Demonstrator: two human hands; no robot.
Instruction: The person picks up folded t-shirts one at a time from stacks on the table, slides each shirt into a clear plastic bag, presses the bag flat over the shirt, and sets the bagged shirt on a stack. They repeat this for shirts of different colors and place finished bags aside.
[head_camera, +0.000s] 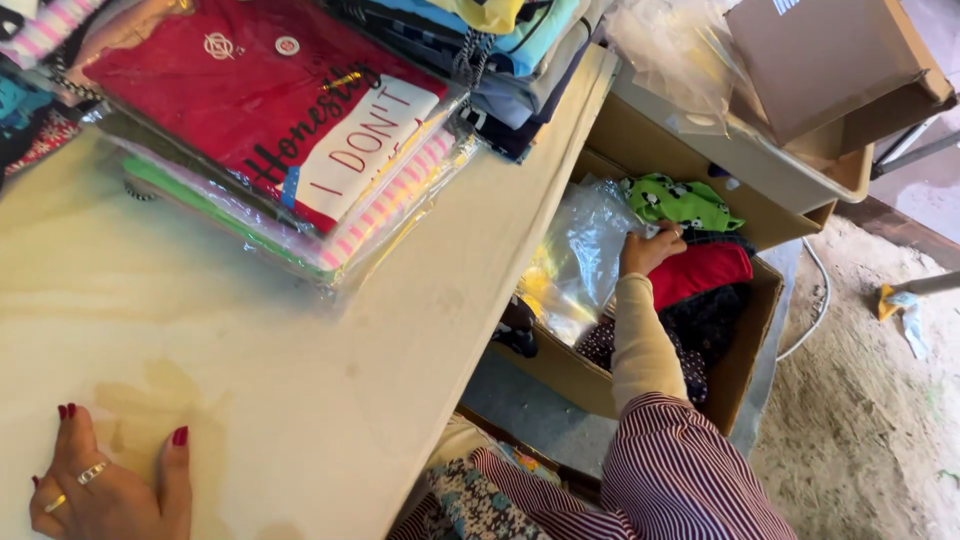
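Green printed fabric garment (682, 200): lies at the far end of an open brown cardboard box (752, 340) on the floor, beside the table edge. Crumpled, patterned with small dark-and-white figures.

Right hand (648, 248): reaches down into the box, arm in a cream sleeve under a striped maroon-and-white cuff. Fingers curled, tips meeting the lower edge of the green garment; whether they actually pinch the cloth cannot be told.

Red folded cloth (702, 272): just beside the right hand, within the same box, above dark patterned fabrics.

Clear crinkled plastic bag (580, 250): in the box, left of the hand, against the table side.

Left hand (105, 485): laid flat and spread on the pale wooden tabletop (300, 400), holding nothing; red nails, rings on two fingers.

Stack of garments in clear plastic sleeves (290, 140): on the tabletop's far part, topped by a red shirt with lettering; pink-striped and green items beneath.

Second pile of folded clothes (510, 60): blue and dark, behind the stack.
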